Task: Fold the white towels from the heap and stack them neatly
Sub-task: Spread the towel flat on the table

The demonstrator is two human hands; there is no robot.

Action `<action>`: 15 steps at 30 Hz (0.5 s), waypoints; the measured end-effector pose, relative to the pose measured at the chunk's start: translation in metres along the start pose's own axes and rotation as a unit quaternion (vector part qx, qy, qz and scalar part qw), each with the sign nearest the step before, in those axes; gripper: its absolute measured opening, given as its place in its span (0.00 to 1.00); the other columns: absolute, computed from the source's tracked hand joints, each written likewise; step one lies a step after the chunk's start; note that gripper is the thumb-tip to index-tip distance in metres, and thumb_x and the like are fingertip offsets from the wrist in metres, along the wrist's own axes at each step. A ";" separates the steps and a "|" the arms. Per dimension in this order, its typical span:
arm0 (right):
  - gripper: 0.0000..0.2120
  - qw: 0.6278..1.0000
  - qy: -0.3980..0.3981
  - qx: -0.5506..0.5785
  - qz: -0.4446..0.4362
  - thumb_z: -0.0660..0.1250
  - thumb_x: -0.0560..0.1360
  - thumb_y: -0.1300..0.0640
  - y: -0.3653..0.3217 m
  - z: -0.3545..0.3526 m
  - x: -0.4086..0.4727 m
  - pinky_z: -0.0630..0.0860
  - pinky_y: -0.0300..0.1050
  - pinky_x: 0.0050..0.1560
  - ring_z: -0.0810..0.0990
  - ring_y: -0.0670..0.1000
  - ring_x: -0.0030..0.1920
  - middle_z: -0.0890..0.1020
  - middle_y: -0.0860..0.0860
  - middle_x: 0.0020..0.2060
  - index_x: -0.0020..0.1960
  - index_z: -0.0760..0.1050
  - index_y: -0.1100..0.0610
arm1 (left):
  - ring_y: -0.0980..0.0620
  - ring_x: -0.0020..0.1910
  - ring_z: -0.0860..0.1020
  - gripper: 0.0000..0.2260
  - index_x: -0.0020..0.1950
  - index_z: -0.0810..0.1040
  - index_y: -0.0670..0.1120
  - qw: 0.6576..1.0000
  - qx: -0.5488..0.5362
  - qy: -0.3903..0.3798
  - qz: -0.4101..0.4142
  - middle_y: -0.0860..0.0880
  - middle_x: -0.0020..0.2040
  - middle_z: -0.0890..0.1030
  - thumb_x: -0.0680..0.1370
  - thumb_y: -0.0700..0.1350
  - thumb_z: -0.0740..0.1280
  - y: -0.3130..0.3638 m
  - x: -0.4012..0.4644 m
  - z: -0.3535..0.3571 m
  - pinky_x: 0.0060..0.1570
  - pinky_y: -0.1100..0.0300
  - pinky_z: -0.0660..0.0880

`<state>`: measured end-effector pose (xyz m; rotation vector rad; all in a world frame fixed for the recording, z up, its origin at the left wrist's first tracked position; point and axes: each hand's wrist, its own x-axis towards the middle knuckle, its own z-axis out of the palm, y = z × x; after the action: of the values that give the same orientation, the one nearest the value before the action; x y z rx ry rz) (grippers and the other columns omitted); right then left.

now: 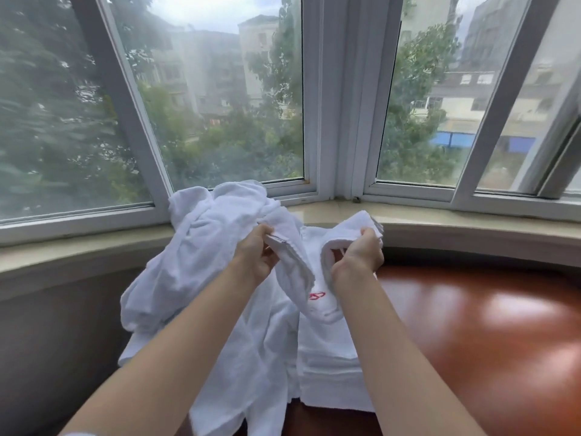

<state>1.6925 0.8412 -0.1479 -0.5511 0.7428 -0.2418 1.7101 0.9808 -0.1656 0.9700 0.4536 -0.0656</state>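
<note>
A: Where is room lying open?
B: The red-brown table is lying bare on the right.
A: And blocking?
B: The towel heap is crowding the left; the window sill is closing the back.

We are in a room on an upper floor, most likely a home or a hotel room, though we cannot tell which. A curved bay window with white frames wraps around us, and a pale stone windowsill runs beneath it. Through the hazy glass we look down on trees and across to apartment blocks. A glossy reddish-brown wooden tabletop sits against the sill, and a heap of white towels lies on it, one stitched with a small red logo.
</note>
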 end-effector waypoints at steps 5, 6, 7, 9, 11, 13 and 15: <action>0.09 0.997 0.037 -0.026 -0.063 0.62 0.76 0.60 0.027 0.006 -0.005 0.72 0.44 0.41 0.75 0.53 0.39 0.77 0.52 0.45 0.55 0.75 0.58 | 0.52 0.30 0.71 0.05 0.42 0.74 0.45 0.994 0.105 0.001 0.012 0.48 0.33 0.73 0.76 0.37 0.64 0.007 0.031 -0.012 0.32 0.61 0.71; 0.11 0.995 0.052 -0.031 -0.085 0.62 0.76 0.60 0.033 0.008 -0.006 0.73 0.46 0.44 0.77 0.54 0.43 0.78 0.53 0.47 0.57 0.75 0.59 | 0.52 0.31 0.71 0.04 0.43 0.74 0.45 0.994 0.113 -0.008 0.013 0.48 0.34 0.73 0.76 0.37 0.64 0.010 0.037 -0.015 0.33 0.61 0.71; 0.13 0.992 0.068 -0.028 -0.106 0.62 0.76 0.60 0.038 0.011 -0.008 0.74 0.47 0.46 0.78 0.55 0.45 0.79 0.54 0.50 0.60 0.75 0.60 | 0.52 0.32 0.72 0.04 0.44 0.75 0.46 0.992 0.121 -0.019 0.012 0.48 0.35 0.74 0.77 0.38 0.64 0.014 0.044 -0.020 0.34 0.61 0.71; 0.15 0.984 0.104 -0.014 -0.141 0.62 0.76 0.61 0.049 0.015 -0.016 0.75 0.49 0.50 0.79 0.56 0.49 0.79 0.55 0.53 0.62 0.74 0.61 | 0.52 0.34 0.72 0.04 0.44 0.75 0.47 0.990 0.137 -0.039 0.005 0.49 0.36 0.74 0.77 0.39 0.64 0.021 0.057 -0.029 0.35 0.61 0.70; 0.14 0.976 0.140 0.004 -0.167 0.62 0.75 0.62 0.061 0.017 -0.026 0.76 0.50 0.51 0.80 0.58 0.51 0.79 0.56 0.54 0.60 0.74 0.62 | 0.52 0.34 0.72 0.05 0.43 0.73 0.47 0.986 0.148 -0.071 -0.006 0.49 0.36 0.73 0.77 0.39 0.63 0.032 0.069 -0.036 0.35 0.61 0.69; 0.09 0.968 0.167 0.024 -0.187 0.63 0.75 0.63 0.071 0.018 -0.033 0.76 0.49 0.49 0.80 0.58 0.51 0.80 0.58 0.54 0.54 0.75 0.62 | 0.51 0.32 0.70 0.07 0.42 0.72 0.47 0.982 0.161 -0.103 -0.006 0.48 0.35 0.71 0.78 0.38 0.62 0.040 0.081 -0.040 0.32 0.61 0.66; 0.11 0.960 0.194 0.036 -0.198 0.62 0.74 0.63 0.078 0.017 -0.037 0.75 0.50 0.48 0.79 0.58 0.51 0.80 0.59 0.55 0.56 0.75 0.63 | 0.51 0.31 0.68 0.07 0.42 0.71 0.47 0.977 0.178 -0.118 -0.007 0.47 0.34 0.69 0.78 0.37 0.61 0.047 0.092 -0.038 0.31 0.61 0.62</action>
<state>1.6793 0.9272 -0.1598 -0.5883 0.9954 -0.7621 1.7922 1.0523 -0.1840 1.2938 0.2316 -0.2806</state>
